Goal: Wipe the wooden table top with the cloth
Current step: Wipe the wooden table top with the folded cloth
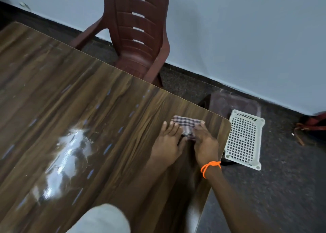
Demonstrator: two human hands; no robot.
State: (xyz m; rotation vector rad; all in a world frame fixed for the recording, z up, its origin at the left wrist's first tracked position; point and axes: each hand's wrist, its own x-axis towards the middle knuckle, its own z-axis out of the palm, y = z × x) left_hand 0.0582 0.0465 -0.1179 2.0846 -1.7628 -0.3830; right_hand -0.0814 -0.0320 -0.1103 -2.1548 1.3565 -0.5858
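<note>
Cloth near table corner, left hand, right hand pressing it

Checked cloth on wooden table

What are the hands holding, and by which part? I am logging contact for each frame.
Both hands press the checked cloth flat on the table: the left hand on its left end, the right hand on its right end. Neither lifts it.
</note>
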